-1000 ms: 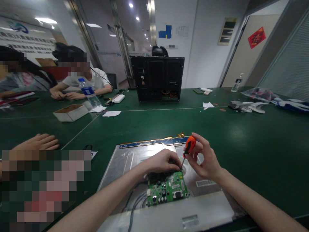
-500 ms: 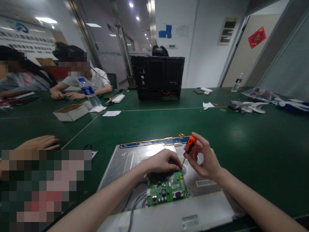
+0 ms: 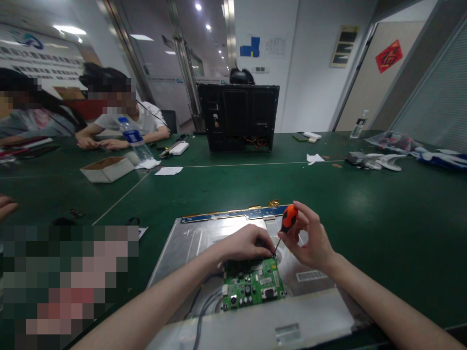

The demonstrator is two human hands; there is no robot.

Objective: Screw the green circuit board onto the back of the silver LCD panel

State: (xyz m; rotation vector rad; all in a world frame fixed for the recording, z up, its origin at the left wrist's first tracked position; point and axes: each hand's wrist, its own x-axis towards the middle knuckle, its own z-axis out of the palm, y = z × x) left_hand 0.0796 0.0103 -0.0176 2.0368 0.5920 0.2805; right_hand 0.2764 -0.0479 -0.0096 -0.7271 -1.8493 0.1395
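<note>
My right hand [image 3: 310, 238] grips an orange and black screwdriver [image 3: 289, 218] by its handle, holding it tilted. The screwdriver's tip meets the upper right corner of a green circuit board [image 3: 251, 282]. Beside that tip, my left hand [image 3: 250, 242] has its fingers curled and pressed together at the board's top edge; what they pinch, if anything, is hidden. Under the board lies a silver metal display panel [image 3: 314, 304], with a blue circuit strip [image 3: 226, 216] along its far edge. Grey cables [image 3: 204, 311] run from the board's left side.
A black monitor housing [image 3: 241, 119] stands across the green table [image 3: 394, 233]. At the left are a white open box [image 3: 105, 171], a water bottle [image 3: 133, 138] and two people. Gloves [image 3: 379, 160] and a second bottle [image 3: 359, 125] lie or stand far right.
The screwdriver handle has turned slightly in my right hand and its top has shifted a little right. My left hand stays put. Another person's hand at the left has drawn back toward the edge.
</note>
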